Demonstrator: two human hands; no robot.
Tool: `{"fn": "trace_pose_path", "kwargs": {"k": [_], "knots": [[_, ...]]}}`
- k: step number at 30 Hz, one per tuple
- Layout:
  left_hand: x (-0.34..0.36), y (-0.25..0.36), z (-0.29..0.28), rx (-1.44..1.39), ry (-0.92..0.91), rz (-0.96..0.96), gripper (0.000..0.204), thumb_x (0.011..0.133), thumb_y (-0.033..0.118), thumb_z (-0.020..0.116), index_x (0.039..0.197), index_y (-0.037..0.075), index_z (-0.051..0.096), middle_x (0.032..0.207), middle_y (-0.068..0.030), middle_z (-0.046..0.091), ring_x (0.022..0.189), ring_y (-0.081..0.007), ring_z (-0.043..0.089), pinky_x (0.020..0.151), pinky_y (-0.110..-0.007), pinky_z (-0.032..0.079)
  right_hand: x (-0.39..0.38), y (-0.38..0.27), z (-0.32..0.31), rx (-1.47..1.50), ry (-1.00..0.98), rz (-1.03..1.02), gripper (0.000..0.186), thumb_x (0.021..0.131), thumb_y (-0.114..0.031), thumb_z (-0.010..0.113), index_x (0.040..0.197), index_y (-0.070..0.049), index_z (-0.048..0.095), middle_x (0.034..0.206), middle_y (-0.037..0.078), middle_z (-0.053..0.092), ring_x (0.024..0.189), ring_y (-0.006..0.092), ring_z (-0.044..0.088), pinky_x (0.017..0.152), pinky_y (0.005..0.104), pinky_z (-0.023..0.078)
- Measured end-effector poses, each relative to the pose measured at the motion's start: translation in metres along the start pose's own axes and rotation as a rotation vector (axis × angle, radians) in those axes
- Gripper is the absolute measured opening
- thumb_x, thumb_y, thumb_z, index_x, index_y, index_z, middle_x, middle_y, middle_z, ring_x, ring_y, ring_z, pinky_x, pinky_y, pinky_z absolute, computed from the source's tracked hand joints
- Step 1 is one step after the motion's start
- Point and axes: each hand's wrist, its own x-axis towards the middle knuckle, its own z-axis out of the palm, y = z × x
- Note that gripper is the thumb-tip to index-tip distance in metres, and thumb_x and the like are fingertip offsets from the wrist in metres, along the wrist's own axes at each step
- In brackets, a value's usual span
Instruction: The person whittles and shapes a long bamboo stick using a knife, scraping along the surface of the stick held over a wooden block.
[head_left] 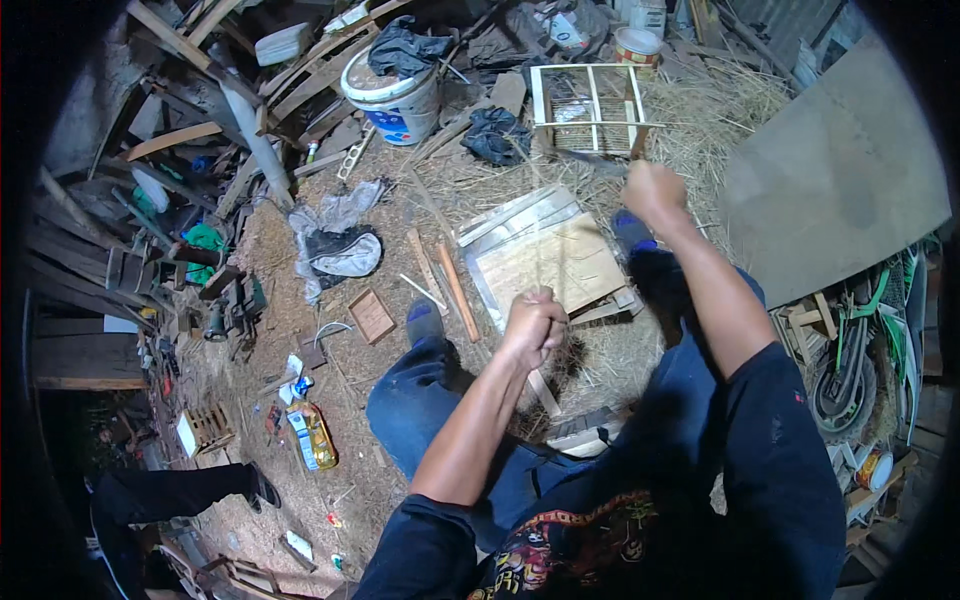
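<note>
My left hand is closed in a fist around a thin, pale strip of wood. The strip runs up from the fist over a low stack of boards between my feet. Farther off and to the right, my right hand is wrapped around the brown handle of a knife. Its dark blade points left, just in front of a small slatted wooden frame.
A white bucket with a black bag on top stands at the far left. A wooden-handled tool and a small wooden tray lie left of the boards. A large sheet leans at right, near a motorbike wheel. Another person's leg shows lower left.
</note>
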Motion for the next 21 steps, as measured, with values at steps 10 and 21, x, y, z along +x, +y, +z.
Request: {"fn": "trace_pose_path", "kwargs": {"k": [10, 21], "knots": [[0.008, 0.013, -0.001, 0.358, 0.149, 0.295, 0.028, 0.073, -0.006, 0.062, 0.062, 0.013, 0.044, 0.056, 0.0044, 0.042, 0.039, -0.0075, 0.035, 0.037, -0.027, 0.024, -0.094, -0.083, 0.018, 0.087, -0.18, -0.552, 0.015, 0.075, -0.019, 0.065, 0.082, -0.009, 0.073, 0.08, 0.018, 0.072, 0.076, 0.0357, 0.072, 0.068, 0.0461, 0.058], [0.008, 0.013, 0.003, 1.011, 0.374, 0.645, 0.026, 0.075, 0.004, 0.063, 0.063, 0.001, 0.041, 0.052, -0.0083, 0.04, 0.047, -0.0156, 0.039, 0.047, -0.038, 0.031, -0.09, -0.089, 0.027, 0.086, -0.212, -0.589, 0.017, 0.075, -0.018, 0.067, 0.084, -0.005, 0.072, 0.08, 0.019, 0.072, 0.075, 0.035, 0.073, 0.066, 0.0463, 0.058]]}}
